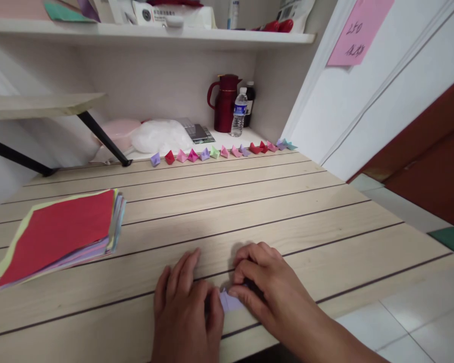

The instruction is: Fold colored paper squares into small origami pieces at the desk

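Pale, dark-lined wooden tabletop (287, 209) suited even pressing; your right hand (268, 280) pinched the small lilac folded paper (230, 302); your left hand (187, 305) hid its grip.

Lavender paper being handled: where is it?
Head view: the lavender paper is at lower centre, on the wooden tabletop near its front edge, between left hand and right hand.
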The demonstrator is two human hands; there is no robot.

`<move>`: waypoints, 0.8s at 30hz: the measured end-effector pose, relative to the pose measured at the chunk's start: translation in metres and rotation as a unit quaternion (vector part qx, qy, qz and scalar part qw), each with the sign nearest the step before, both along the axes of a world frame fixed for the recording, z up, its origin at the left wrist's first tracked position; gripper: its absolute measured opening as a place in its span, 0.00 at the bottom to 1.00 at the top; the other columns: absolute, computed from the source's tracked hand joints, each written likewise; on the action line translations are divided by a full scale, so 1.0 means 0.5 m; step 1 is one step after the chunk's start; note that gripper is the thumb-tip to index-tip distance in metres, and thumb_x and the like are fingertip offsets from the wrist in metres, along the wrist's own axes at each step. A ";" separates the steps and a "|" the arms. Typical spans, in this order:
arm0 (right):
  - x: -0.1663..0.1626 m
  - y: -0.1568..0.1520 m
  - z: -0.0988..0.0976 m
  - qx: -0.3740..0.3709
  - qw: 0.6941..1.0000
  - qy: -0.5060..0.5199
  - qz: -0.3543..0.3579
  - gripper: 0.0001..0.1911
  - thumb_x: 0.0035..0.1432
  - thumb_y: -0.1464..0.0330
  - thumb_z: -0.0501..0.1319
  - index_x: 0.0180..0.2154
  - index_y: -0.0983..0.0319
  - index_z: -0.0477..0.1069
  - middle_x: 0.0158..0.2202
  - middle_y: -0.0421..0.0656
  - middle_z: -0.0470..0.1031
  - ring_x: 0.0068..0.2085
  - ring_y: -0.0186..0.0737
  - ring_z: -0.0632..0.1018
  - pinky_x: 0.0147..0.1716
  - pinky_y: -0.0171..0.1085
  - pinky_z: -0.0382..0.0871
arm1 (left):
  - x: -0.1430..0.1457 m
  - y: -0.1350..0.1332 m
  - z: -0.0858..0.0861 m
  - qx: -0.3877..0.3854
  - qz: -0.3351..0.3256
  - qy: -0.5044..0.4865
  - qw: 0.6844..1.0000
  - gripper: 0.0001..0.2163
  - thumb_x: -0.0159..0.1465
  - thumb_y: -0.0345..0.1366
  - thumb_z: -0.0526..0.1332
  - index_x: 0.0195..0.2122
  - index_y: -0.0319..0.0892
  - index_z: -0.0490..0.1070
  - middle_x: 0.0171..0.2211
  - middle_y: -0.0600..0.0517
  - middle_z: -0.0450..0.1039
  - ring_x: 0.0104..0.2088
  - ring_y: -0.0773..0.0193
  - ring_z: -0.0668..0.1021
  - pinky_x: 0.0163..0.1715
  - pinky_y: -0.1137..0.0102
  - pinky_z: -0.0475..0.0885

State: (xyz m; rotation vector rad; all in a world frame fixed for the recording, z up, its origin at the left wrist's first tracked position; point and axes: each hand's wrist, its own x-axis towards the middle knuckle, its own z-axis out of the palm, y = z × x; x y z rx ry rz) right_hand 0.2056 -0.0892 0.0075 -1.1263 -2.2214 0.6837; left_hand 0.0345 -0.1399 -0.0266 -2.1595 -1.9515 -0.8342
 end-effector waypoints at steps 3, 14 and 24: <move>-0.001 0.002 -0.003 0.000 1.000 -0.021 -0.002 0.06 0.59 0.70 0.66 0.31 0.59 0.70 0.39 0.42 0.72 0.41 0.44 0.71 0.42 0.44 0.62 | 0.000 0.003 0.004 -0.004 0.008 0.030 1.000 0.12 0.64 0.30 0.51 0.28 0.45 0.72 0.57 0.43 0.72 0.58 0.52 0.72 0.58 0.46 0.62; -0.001 0.015 -0.009 0.080 0.990 -0.109 0.029 0.09 0.56 0.68 0.68 0.31 0.59 0.68 0.39 0.42 0.71 0.40 0.44 0.69 0.39 0.42 0.59 | 0.008 0.014 0.043 -0.020 0.015 0.122 0.992 0.07 0.60 0.32 0.57 0.26 0.45 0.71 0.50 0.43 0.78 0.47 0.48 0.79 0.43 0.48 0.73; 0.003 0.031 0.000 0.070 0.988 -0.116 0.073 0.09 0.58 0.68 0.67 0.32 0.60 0.68 0.39 0.42 0.70 0.40 0.41 0.69 0.39 0.39 0.60 | -0.060 -0.033 0.046 0.125 0.046 0.058 0.989 0.14 0.64 0.29 0.57 0.52 0.40 0.68 0.58 0.36 0.70 0.59 0.45 0.71 0.57 0.45 0.64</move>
